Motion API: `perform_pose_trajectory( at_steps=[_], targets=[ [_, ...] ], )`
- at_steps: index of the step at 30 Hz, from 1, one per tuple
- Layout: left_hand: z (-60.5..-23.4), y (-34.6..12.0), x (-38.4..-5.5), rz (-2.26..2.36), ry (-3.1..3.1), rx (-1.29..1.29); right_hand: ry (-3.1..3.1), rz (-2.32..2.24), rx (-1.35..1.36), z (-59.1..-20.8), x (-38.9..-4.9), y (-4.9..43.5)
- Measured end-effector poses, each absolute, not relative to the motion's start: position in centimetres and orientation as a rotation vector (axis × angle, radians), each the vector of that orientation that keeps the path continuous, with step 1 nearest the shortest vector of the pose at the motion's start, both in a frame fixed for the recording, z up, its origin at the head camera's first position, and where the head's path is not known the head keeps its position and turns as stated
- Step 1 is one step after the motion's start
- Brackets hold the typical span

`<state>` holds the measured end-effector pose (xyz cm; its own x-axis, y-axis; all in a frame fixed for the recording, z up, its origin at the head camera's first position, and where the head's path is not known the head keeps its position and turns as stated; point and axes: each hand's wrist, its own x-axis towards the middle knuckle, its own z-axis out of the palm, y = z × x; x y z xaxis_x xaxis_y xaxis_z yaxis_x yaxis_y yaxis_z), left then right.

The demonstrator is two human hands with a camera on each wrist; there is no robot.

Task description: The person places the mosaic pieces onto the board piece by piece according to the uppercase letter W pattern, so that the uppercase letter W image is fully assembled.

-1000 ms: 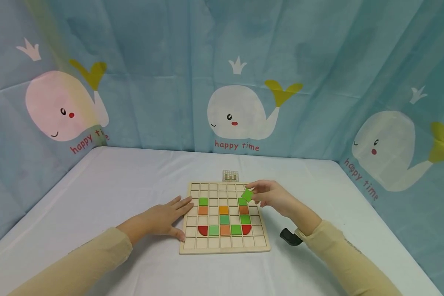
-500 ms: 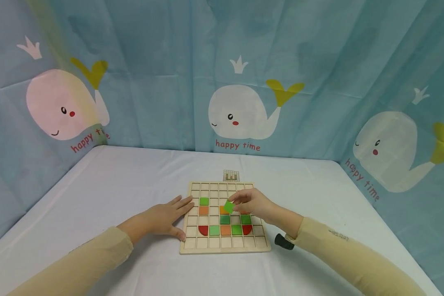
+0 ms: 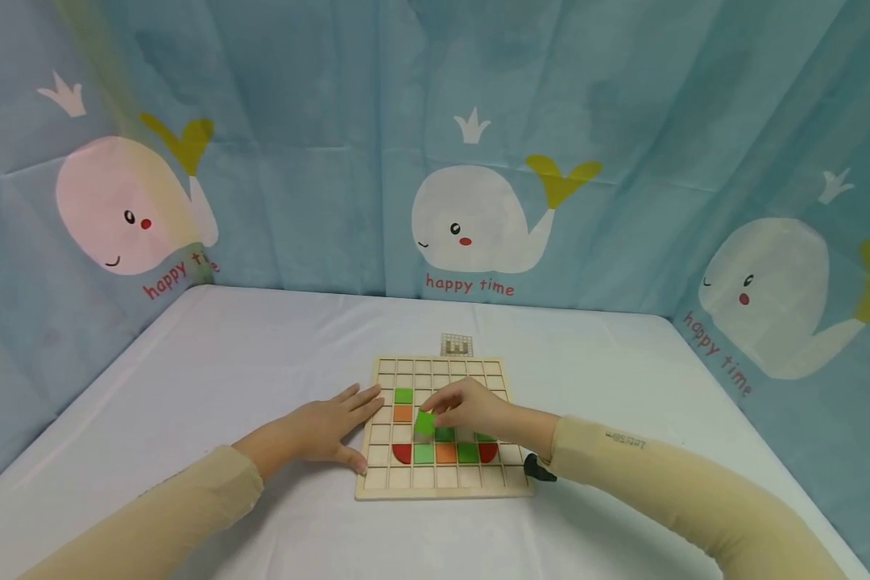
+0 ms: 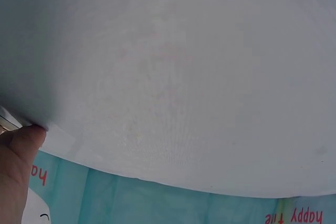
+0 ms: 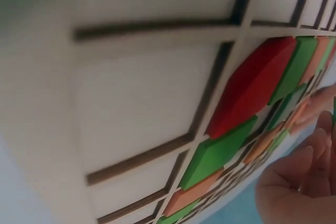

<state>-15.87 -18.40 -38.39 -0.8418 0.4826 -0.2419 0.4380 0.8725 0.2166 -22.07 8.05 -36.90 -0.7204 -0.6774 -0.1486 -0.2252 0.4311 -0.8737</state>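
My right hand (image 3: 471, 407) pinches a green square tile (image 3: 424, 422) between thumb and fingers, tilted just above the left-middle part of a wooden grid board (image 3: 445, 495). With fingers spread, my left hand (image 3: 315, 431) rests at the board's left edge, holding nothing. Left of the held tile, a green tile (image 3: 403, 395) and an orange tile (image 3: 402, 413) lie in cells. Along a lower row sit a rounded red tile (image 3: 402, 453), more green and orange squares, and a second rounded red tile (image 5: 252, 85). My right hand hides several cells behind it.
Behind the board lies a small printed grid card (image 3: 457, 345). A black object (image 3: 540, 468) shows beneath the right sleeve at the wrist. White cloth (image 3: 275, 346) covers the table, with a blue whale-print curtain (image 3: 319, 161) behind it.
My right hand has carried the green tile leftward and toward me, from the board's upper right to its left-middle area. The left hand has kept its place at the edge.
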Motion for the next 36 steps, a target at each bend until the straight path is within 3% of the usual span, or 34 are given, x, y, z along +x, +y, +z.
perform_pose_trajectory(
  at_steps=[27, 36],
  targets=[
    [-38.1, -18.0, -15.9, 0.211, 2.753, 0.729, 2.243, -0.999, -0.896, -37.1, -21.7, 5.1],
    [-38.1, -18.9, -15.3, 0.179, 2.899, 0.698, 2.382, -1.031, -0.853, -35.8, -24.0, 10.0]
  ],
)
